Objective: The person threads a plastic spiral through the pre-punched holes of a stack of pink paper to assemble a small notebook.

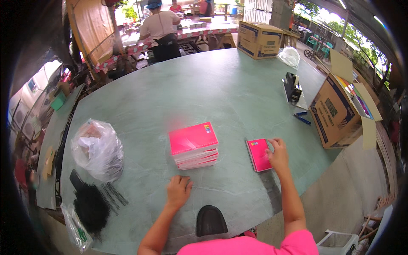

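A stack of pink spiral notebooks [194, 145] sits in the middle of the grey-green table [204, 85]. To its right lies a single smaller pink spiral notebook [257, 154]. My right hand [278, 154] rests on that notebook's right side, fingers bent over it. My left hand [178, 191] lies on the table just in front of the stack, fingers curled, holding nothing.
A clear plastic bag [98, 149] and a pile of black spiral coils [91, 206] sit at the left. An open cardboard box [340, 110], a tape dispenser [292, 86] and blue pens [302, 119] are at the right. Another box [258, 39] and a person [161, 29] are at the far end.
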`<act>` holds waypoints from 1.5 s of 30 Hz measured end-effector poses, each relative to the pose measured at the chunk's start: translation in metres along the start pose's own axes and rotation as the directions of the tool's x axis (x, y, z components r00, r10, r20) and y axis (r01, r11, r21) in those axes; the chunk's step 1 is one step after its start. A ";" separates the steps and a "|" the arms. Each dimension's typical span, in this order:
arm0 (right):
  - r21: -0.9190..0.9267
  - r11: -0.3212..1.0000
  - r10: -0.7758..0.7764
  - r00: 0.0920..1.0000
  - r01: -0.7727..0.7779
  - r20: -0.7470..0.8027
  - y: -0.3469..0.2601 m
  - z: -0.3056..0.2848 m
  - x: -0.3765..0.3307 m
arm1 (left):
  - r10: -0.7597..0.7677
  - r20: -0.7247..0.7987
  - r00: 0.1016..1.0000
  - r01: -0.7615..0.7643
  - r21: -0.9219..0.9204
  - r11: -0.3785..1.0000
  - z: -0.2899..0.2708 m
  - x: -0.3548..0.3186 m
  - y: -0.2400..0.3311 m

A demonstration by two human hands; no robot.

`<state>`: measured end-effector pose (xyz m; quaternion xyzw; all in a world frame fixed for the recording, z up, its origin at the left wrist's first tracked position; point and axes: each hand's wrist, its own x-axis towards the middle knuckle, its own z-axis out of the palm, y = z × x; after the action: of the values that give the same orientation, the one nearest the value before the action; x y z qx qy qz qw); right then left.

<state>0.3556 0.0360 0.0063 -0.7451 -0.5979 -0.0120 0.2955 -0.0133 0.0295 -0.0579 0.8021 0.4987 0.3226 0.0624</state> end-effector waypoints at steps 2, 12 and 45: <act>0.165 0.959 -0.197 0.960 0.230 -0.199 -0.049 -0.002 0.009 | -0.009 -0.004 1.000 0.009 -0.006 1.000 0.003 0.000 -0.002; 0.133 0.643 -0.735 0.657 0.754 -0.171 -0.201 0.048 0.004 | -0.008 -0.017 1.000 0.007 -0.070 0.997 -0.004 -0.001 0.001; 0.200 0.792 -0.610 0.761 0.577 0.222 -0.157 0.060 -0.062 | -0.725 -0.397 0.562 0.820 0.384 0.426 -0.131 -0.098 -0.116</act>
<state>0.1771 0.0261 0.0009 -0.4923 -0.8376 0.0345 0.2343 -0.2056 -0.0243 -0.0488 0.4339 0.8818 0.1738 -0.0627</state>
